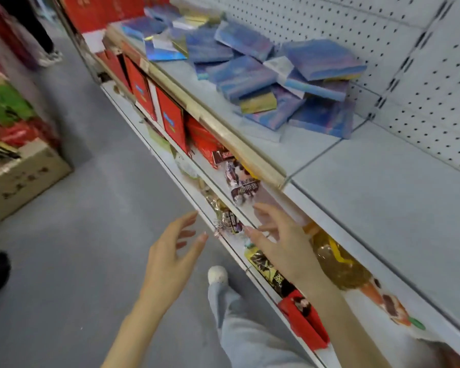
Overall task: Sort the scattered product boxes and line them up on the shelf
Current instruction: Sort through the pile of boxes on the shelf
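Several blue, shimmering product boxes [290, 83] lie scattered and overlapping in a loose pile on the grey top shelf [383, 197], some flat and some tilted on others. More of the same boxes [165, 33] lie further left along the shelf. My left hand [170, 258] hangs below the shelf over the floor, fingers spread and holding nothing. My right hand [279, 240] is raised in front of the lower shelves, fingers relaxed and empty. Both hands are well below and in front of the pile.
A white pegboard wall [383, 49] backs the shelf. Lower shelves hold red boxes [170, 120], snack packets [239, 181] and a bottle of yellow oil [337, 264]. A cardboard carton [19, 181] with goods stands on the grey floor at left. My leg and shoe [218, 274] are below.
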Demonstrator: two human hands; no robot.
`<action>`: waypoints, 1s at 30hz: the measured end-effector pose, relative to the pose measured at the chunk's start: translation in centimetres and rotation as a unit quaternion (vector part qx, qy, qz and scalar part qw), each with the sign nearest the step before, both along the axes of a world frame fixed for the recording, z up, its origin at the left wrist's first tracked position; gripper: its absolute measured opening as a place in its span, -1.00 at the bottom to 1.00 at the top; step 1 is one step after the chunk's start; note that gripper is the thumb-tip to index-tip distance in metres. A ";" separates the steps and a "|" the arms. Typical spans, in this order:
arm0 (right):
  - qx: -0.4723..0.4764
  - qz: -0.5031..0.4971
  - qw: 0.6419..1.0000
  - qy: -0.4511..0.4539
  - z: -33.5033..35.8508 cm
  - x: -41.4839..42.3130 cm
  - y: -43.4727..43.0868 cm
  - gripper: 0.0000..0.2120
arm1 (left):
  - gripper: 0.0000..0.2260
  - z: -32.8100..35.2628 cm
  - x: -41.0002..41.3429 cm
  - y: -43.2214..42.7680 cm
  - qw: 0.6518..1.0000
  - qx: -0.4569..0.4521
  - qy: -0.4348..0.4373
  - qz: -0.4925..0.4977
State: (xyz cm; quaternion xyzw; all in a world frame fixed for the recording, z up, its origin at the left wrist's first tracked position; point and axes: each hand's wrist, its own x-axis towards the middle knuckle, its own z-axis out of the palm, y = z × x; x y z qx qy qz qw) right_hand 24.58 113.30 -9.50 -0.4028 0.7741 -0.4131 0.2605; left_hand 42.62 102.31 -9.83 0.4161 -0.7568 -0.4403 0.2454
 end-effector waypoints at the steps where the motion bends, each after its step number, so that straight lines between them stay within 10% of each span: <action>1: -0.006 0.005 1.000 -0.004 -0.1 -0.6 -3.6 -0.55 | -0.69 -0.2 -0.4 -3.3 1.000 0.000 0.000 0.007; 16: -0.066 0.010 0.996 -0.052 4.0 -6.8 -50.7 -0.59 | -0.76 0.9 -4.8 -45.9 0.991 0.061 0.054 0.111; 30: -0.105 -0.225 0.965 -0.082 3.7 -11.4 -81.5 -0.67 | -0.73 3.5 -14.0 -84.9 0.995 0.052 0.055 -0.069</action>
